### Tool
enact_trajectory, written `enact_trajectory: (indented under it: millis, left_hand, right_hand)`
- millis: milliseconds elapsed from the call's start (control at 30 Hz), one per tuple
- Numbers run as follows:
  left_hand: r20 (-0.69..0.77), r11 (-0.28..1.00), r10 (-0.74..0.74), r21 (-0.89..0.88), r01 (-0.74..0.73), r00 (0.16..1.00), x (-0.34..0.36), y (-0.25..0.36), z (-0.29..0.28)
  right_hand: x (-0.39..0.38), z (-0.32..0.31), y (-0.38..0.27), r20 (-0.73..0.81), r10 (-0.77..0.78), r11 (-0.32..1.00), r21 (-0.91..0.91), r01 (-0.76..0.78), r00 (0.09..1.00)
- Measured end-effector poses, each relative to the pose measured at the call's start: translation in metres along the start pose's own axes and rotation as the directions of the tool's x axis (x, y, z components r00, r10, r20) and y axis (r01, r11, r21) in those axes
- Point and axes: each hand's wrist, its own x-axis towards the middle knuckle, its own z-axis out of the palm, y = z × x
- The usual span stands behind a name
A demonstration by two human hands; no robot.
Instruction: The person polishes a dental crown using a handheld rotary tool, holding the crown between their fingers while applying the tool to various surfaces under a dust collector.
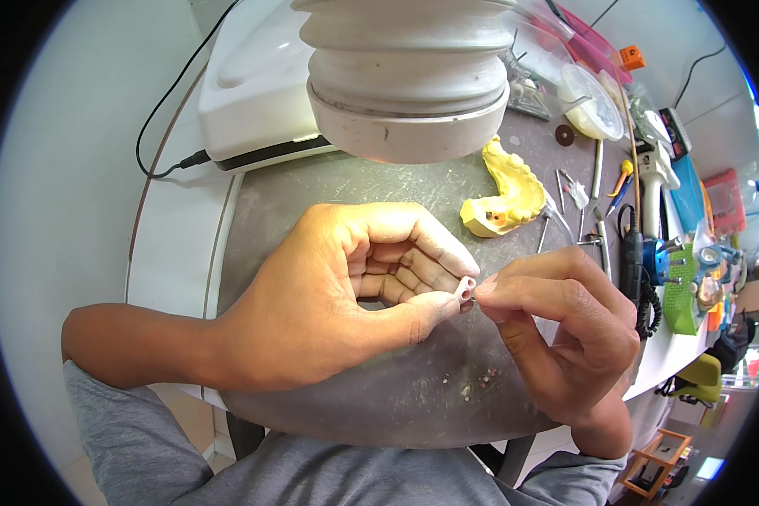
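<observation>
Mid-frame, the left hand (322,295) is pinching a small pale piece (463,290), likely light and breakable, by its edges; I can't tell if the right hand (569,325) is holding anything.

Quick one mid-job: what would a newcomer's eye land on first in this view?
The fat white ribbed hose fills the top centre. Just below and to its right sits a yellow dental model. In the middle, the left hand pinches a small pale piece with holes, and the right hand has its fingertips right beside it.
</observation>
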Motion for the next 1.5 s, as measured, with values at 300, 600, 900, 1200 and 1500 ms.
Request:
enact_trajectory:
  millis: [300,600,900,1200,1500]
  left_hand:
    - [0.010,1.000,-0.022,-0.020,0.023,1.000,0.000,0.001,0.001]
    - [-0.015,0.991,-0.094,-0.094,0.092,0.995,-0.001,0.007,0.002]
    - [0.009,0.990,-0.104,-0.093,0.105,0.995,-0.001,0.005,0.001]
    - [0.016,0.991,-0.098,-0.087,0.099,0.995,0.000,0.006,0.002]
    - [0.021,0.993,-0.086,-0.078,0.087,0.996,0.001,0.002,0.001]
  right_hand:
    - [-0.004,0.002,0.002,-0.003,-0.041,0.994,-0.101,0.040,0.999]
    - [-0.002,0.003,0.001,-0.001,0.002,0.994,-0.112,-0.002,1.000]
    - [-0.004,0.004,0.004,0.004,0.001,0.997,-0.082,-0.001,1.000]
    - [-0.005,0.006,0.008,-0.018,-0.011,0.998,-0.061,0.010,1.000]
    - [-0.006,0.007,0.009,-0.011,-0.029,0.995,-0.096,0.028,1.000]
